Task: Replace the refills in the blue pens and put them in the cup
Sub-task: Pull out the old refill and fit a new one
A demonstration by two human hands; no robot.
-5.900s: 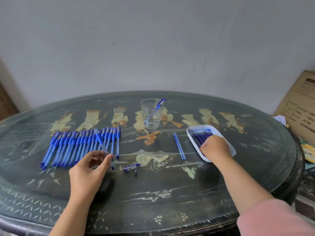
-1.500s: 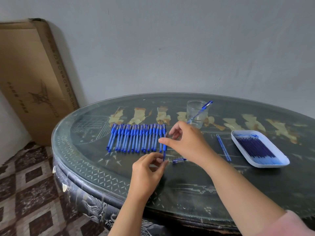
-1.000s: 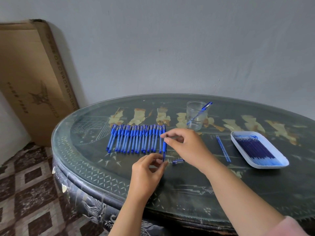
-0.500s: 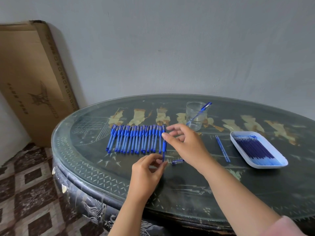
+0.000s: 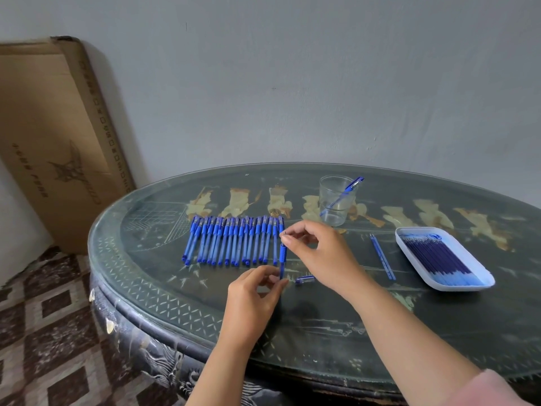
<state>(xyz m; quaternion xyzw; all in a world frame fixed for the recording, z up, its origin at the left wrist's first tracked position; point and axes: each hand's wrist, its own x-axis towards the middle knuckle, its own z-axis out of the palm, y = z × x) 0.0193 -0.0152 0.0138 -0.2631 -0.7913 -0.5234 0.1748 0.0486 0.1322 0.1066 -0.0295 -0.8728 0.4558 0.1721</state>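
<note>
The slim blue plastic pen [image 5: 282, 254] runs 12-to-6; the left hand [image 5: 254, 291] pinches its 6 o'clock end, and the right hand [image 5: 319, 253] pinches its 12 o'clock tip.

Seemingly a home room. An ornate lacquered desk [image 5: 322, 326] stands by a plain wall [image 5: 292, 83], with patterned floor tiles [image 5: 44, 332] and a flat cardboard box [image 5: 52, 136] leaning at far left.

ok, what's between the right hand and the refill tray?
Head view: two loose blue refills lie side by side between the right hand and the tray.
</note>
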